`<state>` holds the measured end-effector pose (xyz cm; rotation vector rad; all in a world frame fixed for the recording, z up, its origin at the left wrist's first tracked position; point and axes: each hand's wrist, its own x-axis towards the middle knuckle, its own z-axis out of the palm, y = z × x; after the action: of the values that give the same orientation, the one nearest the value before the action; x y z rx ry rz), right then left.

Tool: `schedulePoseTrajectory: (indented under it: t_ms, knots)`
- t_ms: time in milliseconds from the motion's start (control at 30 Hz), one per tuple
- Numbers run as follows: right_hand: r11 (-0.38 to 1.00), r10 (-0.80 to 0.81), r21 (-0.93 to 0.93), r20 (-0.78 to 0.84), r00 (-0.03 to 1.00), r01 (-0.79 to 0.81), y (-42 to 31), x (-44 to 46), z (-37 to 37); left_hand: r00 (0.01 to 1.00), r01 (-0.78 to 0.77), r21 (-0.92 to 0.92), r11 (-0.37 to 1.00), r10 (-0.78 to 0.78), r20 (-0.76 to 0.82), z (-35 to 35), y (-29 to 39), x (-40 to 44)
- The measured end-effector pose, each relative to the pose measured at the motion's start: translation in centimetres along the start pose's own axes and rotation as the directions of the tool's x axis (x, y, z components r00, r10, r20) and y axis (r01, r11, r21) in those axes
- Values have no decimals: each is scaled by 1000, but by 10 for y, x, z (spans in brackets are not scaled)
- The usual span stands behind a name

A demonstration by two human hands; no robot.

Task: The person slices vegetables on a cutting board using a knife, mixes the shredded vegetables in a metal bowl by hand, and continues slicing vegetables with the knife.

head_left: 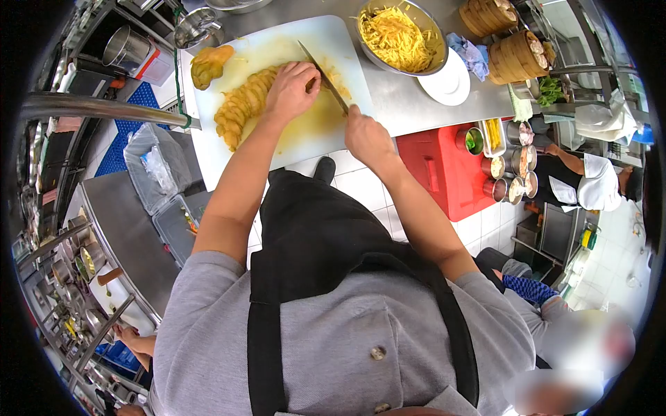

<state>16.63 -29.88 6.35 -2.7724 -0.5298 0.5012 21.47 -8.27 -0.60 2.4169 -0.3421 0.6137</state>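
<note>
Yellow slices [239, 105] lie beside the left hand [295, 89], curled at their end; its hold I cannot tell. The right hand [368, 136] grips 1 knife [323, 76], which could cut the left hand if slices slip.

Left hand, bare and short-nailed [294, 90], up at eleven o'clock, fingers curled under! Bare, closed-fisted right hand [368, 141] sits at one, just apart from it. Bare left forearm [243, 177] angles toward one, bare right forearm [420, 201] toward eleven!

Grey shirt [347, 353] (short-sleeved), black apron [312, 222]
</note>
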Motion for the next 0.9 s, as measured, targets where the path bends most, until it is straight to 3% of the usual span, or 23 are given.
schedulePoseTrajectory:
  t_ms: [300, 600, 733, 900]
  knots:
    - [1000, 21, -16, 55, 998, -20, -2, -35, -24, 1000, -19, 31, 999, 19, -11, 1, 0, 1]
    - [999, -33, 5, -34, 999, 33, -17, 56, 4, 1000, -13, -3, 1000, 13, 4, 1, 0, 1]
    - [999, -23, 27, -37, 999, 24, -16, 45, 2, 998, -8, -65, 998, 4, -69, 0, 1, 1]
    - [999, 45, 2, 33, 998, -45, 0, -13, 3, 999, -33, -47, 998, 32, -24, -2, -2, 2]
